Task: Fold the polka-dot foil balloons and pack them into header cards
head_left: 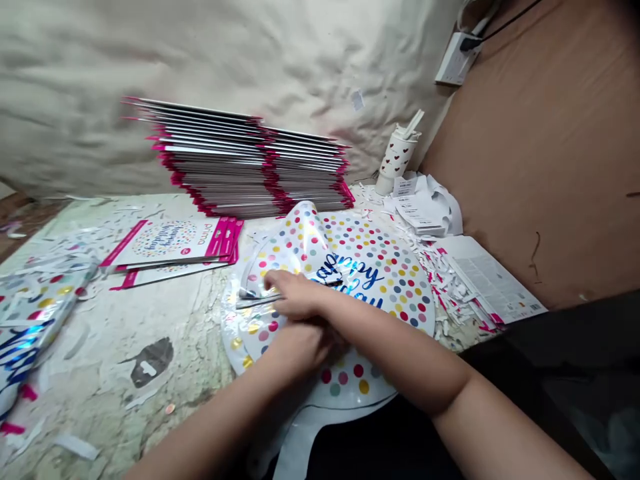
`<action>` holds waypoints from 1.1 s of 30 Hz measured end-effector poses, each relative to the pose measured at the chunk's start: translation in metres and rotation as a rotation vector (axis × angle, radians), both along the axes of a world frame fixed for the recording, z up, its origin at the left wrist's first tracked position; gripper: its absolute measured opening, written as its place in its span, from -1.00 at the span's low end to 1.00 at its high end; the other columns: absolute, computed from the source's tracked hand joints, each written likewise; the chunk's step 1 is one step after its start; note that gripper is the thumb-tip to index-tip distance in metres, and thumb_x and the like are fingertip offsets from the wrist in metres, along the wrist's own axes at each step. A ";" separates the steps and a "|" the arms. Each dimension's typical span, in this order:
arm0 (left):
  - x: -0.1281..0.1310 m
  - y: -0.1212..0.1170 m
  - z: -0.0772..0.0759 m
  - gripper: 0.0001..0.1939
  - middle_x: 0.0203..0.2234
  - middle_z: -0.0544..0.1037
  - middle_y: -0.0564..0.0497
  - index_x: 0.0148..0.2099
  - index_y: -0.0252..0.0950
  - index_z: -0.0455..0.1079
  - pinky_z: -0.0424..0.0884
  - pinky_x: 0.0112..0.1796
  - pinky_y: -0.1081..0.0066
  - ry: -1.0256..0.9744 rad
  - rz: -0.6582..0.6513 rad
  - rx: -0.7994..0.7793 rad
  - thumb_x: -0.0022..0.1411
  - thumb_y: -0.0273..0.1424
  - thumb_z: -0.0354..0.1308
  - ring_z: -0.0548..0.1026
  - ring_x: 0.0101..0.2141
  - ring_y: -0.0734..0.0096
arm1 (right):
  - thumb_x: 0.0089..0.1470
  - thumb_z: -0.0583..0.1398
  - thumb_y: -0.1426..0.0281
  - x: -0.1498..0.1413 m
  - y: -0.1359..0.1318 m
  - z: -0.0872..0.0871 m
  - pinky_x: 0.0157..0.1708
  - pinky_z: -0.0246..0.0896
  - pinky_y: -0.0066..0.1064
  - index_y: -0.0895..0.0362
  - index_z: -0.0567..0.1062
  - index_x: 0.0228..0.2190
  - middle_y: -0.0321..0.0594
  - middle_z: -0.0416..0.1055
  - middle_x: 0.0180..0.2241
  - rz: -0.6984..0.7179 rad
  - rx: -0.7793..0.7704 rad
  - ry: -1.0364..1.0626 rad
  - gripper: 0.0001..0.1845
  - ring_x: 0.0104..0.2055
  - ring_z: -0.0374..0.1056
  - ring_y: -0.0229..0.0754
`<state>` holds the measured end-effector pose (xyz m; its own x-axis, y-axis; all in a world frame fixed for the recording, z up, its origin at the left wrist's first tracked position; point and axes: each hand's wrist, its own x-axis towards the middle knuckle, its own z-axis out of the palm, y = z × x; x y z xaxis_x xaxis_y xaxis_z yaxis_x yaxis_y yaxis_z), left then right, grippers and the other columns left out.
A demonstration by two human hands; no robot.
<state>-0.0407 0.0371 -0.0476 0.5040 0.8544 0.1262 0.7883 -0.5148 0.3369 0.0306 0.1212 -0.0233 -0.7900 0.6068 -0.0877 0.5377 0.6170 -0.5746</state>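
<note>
A flat, round foil balloon with coloured dots and blue "Happy" lettering lies at the table's front edge. Its left side is folded over, and a curled flap stands up at the back. My right hand reaches across to the left, fingers bent and closed on the folded layers of the balloon. Under my right forearm, my left hand rests on the balloon, its fingers hidden. The balloon's pale tail hangs over the front edge.
Behind stands a tall stack of pink-edged packets. Printed birthday packets lie left, near more dotted foil. A heart-patterned cup, paper labels, a printed sheet and paper scraps are on the right.
</note>
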 end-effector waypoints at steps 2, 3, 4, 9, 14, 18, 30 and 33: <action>-0.034 -0.007 0.005 -0.75 -0.30 0.53 -0.05 -0.23 -0.26 0.45 0.39 -0.24 0.32 0.040 0.000 0.041 0.22 -0.42 -0.07 0.46 -0.29 0.32 | -0.10 0.07 0.48 0.013 0.004 -0.004 -0.07 0.17 -0.23 0.18 0.27 -0.12 -0.06 0.30 -0.10 -0.074 0.038 0.051 -0.59 -0.08 0.25 -0.09; -0.053 -0.007 0.007 -0.71 -0.24 0.52 -0.10 -0.16 -0.29 0.44 0.38 -0.21 0.28 0.077 0.026 0.093 0.21 -0.46 -0.10 0.45 -0.25 0.28 | -0.10 0.07 0.49 0.017 0.005 -0.005 -0.06 0.17 -0.26 0.21 0.27 -0.12 -0.04 0.30 -0.10 -0.091 0.060 0.067 -0.58 -0.08 0.24 -0.10; -0.071 -0.005 0.009 -0.68 -0.16 0.49 -0.20 -0.08 -0.34 0.40 0.35 -0.16 0.18 0.118 0.077 0.166 0.21 -0.49 -0.12 0.43 -0.18 0.18 | -0.11 0.08 0.49 0.019 0.004 -0.007 -0.03 0.14 -0.27 0.22 0.27 -0.10 -0.04 0.28 -0.08 -0.090 0.086 0.072 -0.56 -0.05 0.22 -0.09; -0.126 0.024 0.027 -0.82 -0.20 0.49 -0.18 -0.30 -0.31 0.44 0.31 -0.21 0.11 0.513 0.087 0.522 0.13 -0.52 0.01 0.41 -0.19 0.05 | -0.08 0.15 0.35 0.006 -0.006 -0.016 -0.01 0.15 -0.25 0.24 0.26 -0.02 -0.01 0.28 -0.03 -0.150 0.318 0.040 -0.46 0.00 0.19 -0.02; -0.108 0.013 0.039 -0.83 -0.24 0.50 -0.12 -0.31 -0.29 0.42 0.31 -0.16 0.18 0.450 0.117 0.644 0.18 -0.50 -0.01 0.41 -0.22 0.16 | 0.07 0.02 0.50 -0.018 -0.013 -0.024 -0.23 0.26 -0.25 0.30 0.39 -0.19 0.04 0.42 -0.24 -0.230 0.435 -0.027 -0.73 -0.18 0.31 -0.03; -0.091 -0.006 0.009 -0.68 -0.16 0.48 -0.19 -0.16 -0.35 0.43 0.30 -0.08 0.22 0.299 0.026 0.434 0.23 -0.24 -0.02 0.40 -0.10 0.13 | 0.02 0.07 0.55 -0.005 -0.001 -0.013 -0.38 0.27 -0.35 0.23 0.47 -0.40 -0.09 0.47 -0.40 -0.275 0.422 0.015 -0.83 -0.37 0.37 -0.13; -0.100 0.007 0.014 -0.32 0.15 0.23 -0.21 0.23 -0.27 0.11 0.19 0.05 0.09 0.229 0.345 -0.076 0.18 0.01 -0.11 0.19 0.13 -0.03 | 0.11 0.14 0.42 0.156 -0.004 0.089 -0.12 0.30 -0.34 0.06 0.49 -0.16 -0.27 0.51 -0.20 -0.381 0.760 0.677 -0.76 -0.16 0.42 -0.23; -0.118 0.012 0.037 -0.46 0.01 0.39 -0.23 0.15 -0.40 0.19 0.32 -0.05 0.16 0.026 0.608 0.141 0.26 -0.16 -0.15 0.37 -0.02 0.11 | 0.12 0.10 0.48 0.157 -0.035 0.038 0.07 0.14 -0.21 0.03 0.49 -0.15 -0.26 0.49 -0.15 -0.054 0.557 0.558 -0.73 -0.04 0.38 -0.22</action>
<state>-0.1591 0.0492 -0.0104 -0.0632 0.9654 0.2531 0.9614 -0.0092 0.2749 0.1876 0.0863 0.0145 -0.5960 0.4836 0.6410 0.2979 0.8745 -0.3828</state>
